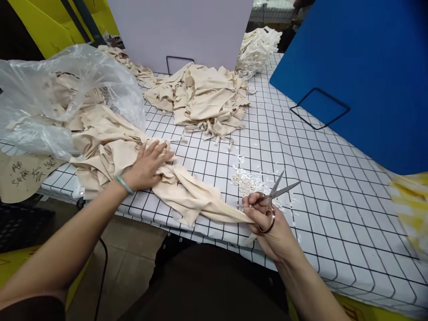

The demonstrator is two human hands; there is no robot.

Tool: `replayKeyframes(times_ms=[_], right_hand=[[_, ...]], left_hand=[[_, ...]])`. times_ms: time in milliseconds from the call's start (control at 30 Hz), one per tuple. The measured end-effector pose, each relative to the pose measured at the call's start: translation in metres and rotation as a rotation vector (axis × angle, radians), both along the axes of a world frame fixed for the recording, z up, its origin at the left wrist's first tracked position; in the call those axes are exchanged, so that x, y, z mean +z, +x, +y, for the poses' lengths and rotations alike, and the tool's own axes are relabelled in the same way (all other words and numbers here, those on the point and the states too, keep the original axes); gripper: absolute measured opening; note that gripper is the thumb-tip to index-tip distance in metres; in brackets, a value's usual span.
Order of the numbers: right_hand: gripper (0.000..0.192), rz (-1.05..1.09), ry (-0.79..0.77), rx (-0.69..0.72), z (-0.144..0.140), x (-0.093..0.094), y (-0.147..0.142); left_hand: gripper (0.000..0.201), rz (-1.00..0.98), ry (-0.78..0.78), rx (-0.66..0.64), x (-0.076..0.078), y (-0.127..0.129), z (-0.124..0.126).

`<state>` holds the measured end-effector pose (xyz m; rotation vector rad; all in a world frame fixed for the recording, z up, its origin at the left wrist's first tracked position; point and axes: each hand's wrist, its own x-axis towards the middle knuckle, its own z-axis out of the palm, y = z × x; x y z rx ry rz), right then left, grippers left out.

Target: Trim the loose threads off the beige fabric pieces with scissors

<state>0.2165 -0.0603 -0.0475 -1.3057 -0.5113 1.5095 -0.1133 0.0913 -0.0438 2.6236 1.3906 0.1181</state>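
My left hand (149, 165) lies flat with its fingers spread on a bunch of beige fabric (110, 154), which spills out of a clear plastic bag (110, 76) at the left. From there a length of the cloth stretches right along the table's front edge to my right hand (267, 223). That hand is closed, pinching the cloth's narrow end. It also keeps a pair of scissors (273, 196) hooked on its fingers, blades apart and pointing away from me. Beside the scissors lie many tiny white and beige scraps (249, 180).
A heap of beige fabric pieces (210, 96) sits mid-table, with whiter cloth (257, 49) behind it. A pale lilac panel (180, 31) and a blue panel (361, 67) stand at the back and right. Brown paper with handwriting (26, 176) lies at the left edge of the checked tablecloth (321, 196).
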Motion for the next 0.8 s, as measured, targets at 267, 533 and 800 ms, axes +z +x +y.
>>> replayKeyframes(times_ms=[267, 533, 800], right_hand=[[0.043, -0.066, 0.003, -0.037, 0.000, 0.009, 0.011], [0.035, 0.026, 0.065, 0.083, 0.007, 0.031, 0.004], [0.023, 0.095, 0.212, 0.186, -0.005, 0.063, 0.018]], left_hand=[[0.041, -0.093, 0.186, 0.141, 0.040, -0.002, 0.005], [0.034, -0.165, 0.100, -0.258, -0.006, 0.080, -0.031], [0.026, -0.619, 0.282, 0.121, 0.044, 0.049, 0.023]])
